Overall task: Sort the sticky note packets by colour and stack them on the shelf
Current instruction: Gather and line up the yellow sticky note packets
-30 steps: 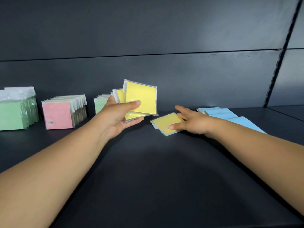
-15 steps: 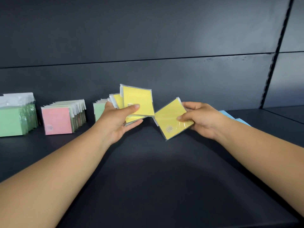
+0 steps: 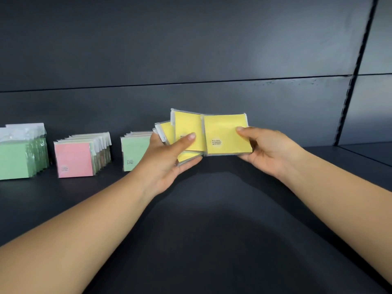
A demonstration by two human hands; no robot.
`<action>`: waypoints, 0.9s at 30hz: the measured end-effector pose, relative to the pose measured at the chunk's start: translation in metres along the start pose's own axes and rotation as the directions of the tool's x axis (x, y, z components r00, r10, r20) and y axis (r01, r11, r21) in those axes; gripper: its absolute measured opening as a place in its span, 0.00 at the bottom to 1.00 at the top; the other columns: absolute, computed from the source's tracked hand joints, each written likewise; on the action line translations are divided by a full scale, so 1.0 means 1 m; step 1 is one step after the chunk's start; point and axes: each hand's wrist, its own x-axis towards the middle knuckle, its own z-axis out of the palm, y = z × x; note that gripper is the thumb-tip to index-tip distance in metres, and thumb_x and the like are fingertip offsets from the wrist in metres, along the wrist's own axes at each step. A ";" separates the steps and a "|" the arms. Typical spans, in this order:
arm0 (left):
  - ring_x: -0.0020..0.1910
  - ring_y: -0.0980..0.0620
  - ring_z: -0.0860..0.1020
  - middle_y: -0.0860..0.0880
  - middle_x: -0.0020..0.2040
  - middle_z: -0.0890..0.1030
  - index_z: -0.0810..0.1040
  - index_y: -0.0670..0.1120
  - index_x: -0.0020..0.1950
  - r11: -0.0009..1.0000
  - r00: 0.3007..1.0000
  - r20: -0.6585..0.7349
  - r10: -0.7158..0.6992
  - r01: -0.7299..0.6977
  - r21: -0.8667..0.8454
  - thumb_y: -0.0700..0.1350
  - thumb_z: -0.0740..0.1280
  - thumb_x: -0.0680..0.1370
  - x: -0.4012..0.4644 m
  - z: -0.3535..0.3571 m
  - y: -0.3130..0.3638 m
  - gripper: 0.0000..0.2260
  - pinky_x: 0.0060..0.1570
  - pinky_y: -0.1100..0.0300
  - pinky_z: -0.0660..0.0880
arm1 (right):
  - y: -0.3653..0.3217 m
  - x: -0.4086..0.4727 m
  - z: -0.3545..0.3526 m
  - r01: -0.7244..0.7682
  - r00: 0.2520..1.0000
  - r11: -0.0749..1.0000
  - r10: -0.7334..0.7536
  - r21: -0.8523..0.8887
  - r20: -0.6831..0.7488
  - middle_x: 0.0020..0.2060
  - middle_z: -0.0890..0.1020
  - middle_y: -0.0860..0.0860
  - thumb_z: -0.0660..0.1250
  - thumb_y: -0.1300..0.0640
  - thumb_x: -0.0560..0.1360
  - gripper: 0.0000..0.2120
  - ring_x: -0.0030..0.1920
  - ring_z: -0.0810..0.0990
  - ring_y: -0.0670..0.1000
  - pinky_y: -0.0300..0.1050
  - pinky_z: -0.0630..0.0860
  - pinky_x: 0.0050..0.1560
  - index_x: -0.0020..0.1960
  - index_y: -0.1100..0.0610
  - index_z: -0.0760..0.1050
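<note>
My left hand (image 3: 167, 160) grips a fanned bunch of yellow sticky note packets (image 3: 186, 128) in clear wrap, thumb on the front one, above the dark shelf (image 3: 212, 230). My right hand (image 3: 263, 149) holds one more yellow packet (image 3: 224, 134) upright, thumb on its face, its left edge touching the bunch. Three rows of packets stand along the back: a green row (image 3: 14, 160) at the far left, a pink row (image 3: 74, 159) beside it, and another green row (image 3: 134, 152) partly hidden behind my left hand.
The shelf's dark back panel (image 3: 191, 49) rises right behind the rows. A slotted upright (image 3: 356, 66) divides this bay from the one on the right.
My right hand lifted a yellow packet off the shelf and carried it left and up, turning it upright against the bunch in my left hand. The blue packets at the right have left the view.
</note>
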 end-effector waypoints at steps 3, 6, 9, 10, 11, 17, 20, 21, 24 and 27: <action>0.47 0.49 0.83 0.48 0.49 0.83 0.73 0.46 0.53 0.999 0.994 0.103 -0.035 0.032 0.038 0.40 0.68 0.73 -0.005 0.010 -0.006 0.10 0.41 0.53 0.82 | 0.010 0.000 0.005 0.043 0.999 0.994 -0.040 -0.100 0.027 0.41 0.81 0.55 0.61 0.64 0.77 0.03 0.39 0.79 0.51 0.46 0.76 0.44 0.49 0.61 0.74; 0.45 0.47 0.83 0.47 0.45 0.84 0.72 0.47 0.49 0.994 0.980 0.172 -0.103 0.093 0.065 0.46 0.68 0.71 -0.008 0.013 -0.010 0.10 0.45 0.50 0.81 | 0.016 0.000 0.006 0.037 0.993 0.993 -0.024 -0.110 0.115 0.44 0.82 0.55 0.61 0.63 0.78 0.07 0.39 0.81 0.51 0.45 0.79 0.39 0.54 0.60 0.74; 0.48 0.46 0.82 0.46 0.51 0.82 0.71 0.46 0.57 0.981 0.971 0.187 -0.146 0.118 0.153 0.44 0.69 0.70 -0.005 0.005 -0.009 0.17 0.47 0.48 0.80 | 0.018 -0.001 0.004 0.063 0.980 0.989 -0.036 -0.136 0.194 0.42 0.82 0.53 0.62 0.66 0.76 0.06 0.39 0.82 0.51 0.47 0.80 0.38 0.51 0.58 0.72; 0.49 0.48 0.82 0.48 0.51 0.82 0.71 0.47 0.58 0.975 0.971 0.188 -0.146 0.108 0.195 0.42 0.68 0.72 -0.003 0.002 -0.008 0.16 0.48 0.49 0.80 | 0.017 -0.001 0.004 0.089 0.977 0.985 -0.057 -0.150 0.204 0.42 0.82 0.53 0.63 0.68 0.75 0.08 0.39 0.81 0.50 0.47 0.80 0.38 0.51 0.57 0.71; 0.47 0.51 0.82 0.50 0.48 0.83 0.72 0.49 0.56 0.967 0.972 0.191 -0.135 0.087 0.239 0.40 0.67 0.73 -0.001 -0.001 -0.007 0.13 0.48 0.52 0.79 | 0.017 -0.002 0.004 0.124 0.972 0.979 -0.087 -0.163 0.217 0.42 0.81 0.52 0.64 0.69 0.75 0.11 0.39 0.81 0.50 0.46 0.80 0.36 0.51 0.55 0.69; 0.58 0.49 0.77 0.46 0.59 0.79 0.72 0.44 0.63 0.811 0.967 0.230 -0.112 -0.044 0.584 0.32 0.66 0.74 0.008 -0.014 -0.014 0.19 0.63 0.52 0.71 | 0.024 0.003 -0.007 0.329 0.931 0.791 -0.181 -0.516 0.317 0.51 0.75 0.51 0.67 0.72 0.71 0.32 0.47 0.77 0.49 0.45 0.76 0.54 0.63 0.44 0.62; 0.62 0.50 0.75 0.48 0.62 0.77 0.68 0.46 0.67 0.749 0.966 0.226 -0.128 -0.055 0.660 0.31 0.68 0.72 0.011 -0.016 -0.020 0.26 0.66 0.51 0.69 | 0.028 0.004 -0.011 0.315 0.940 0.656 -0.117 -0.686 0.320 0.59 0.74 0.49 0.68 0.67 0.72 0.32 0.54 0.76 0.47 0.45 0.71 0.64 0.71 0.50 0.62; 0.62 0.50 0.74 0.48 0.62 0.77 0.67 0.47 0.68 0.743 0.968 0.215 -0.129 -0.049 0.668 0.33 0.69 0.71 0.011 -0.017 -0.021 0.27 0.66 0.50 0.69 | 0.030 0.005 -0.011 0.307 0.944 0.610 -0.095 -0.731 0.317 0.61 0.73 0.48 0.68 0.64 0.73 0.31 0.57 0.74 0.46 0.45 0.70 0.66 0.72 0.50 0.61; 0.63 0.50 0.74 0.48 0.63 0.76 0.65 0.47 0.69 0.747 0.968 0.202 -0.148 -0.024 0.664 0.34 0.69 0.71 0.011 -0.016 -0.024 0.28 0.67 0.50 0.67 | 0.033 0.006 -0.010 0.292 0.945 0.547 -0.042 -0.784 0.323 0.60 0.76 0.47 0.66 0.59 0.75 0.28 0.61 0.74 0.48 0.49 0.68 0.67 0.71 0.51 0.60; 0.62 0.50 0.75 0.47 0.62 0.77 0.68 0.46 0.67 0.747 0.973 0.211 -0.095 -0.071 0.661 0.31 0.65 0.75 0.012 -0.014 -0.024 0.23 0.65 0.51 0.69 | 0.029 0.004 -0.011 0.317 0.936 0.627 -0.085 -0.711 0.342 0.51 0.79 0.48 0.64 0.64 0.75 0.14 0.57 0.77 0.51 0.51 0.71 0.65 0.59 0.54 0.69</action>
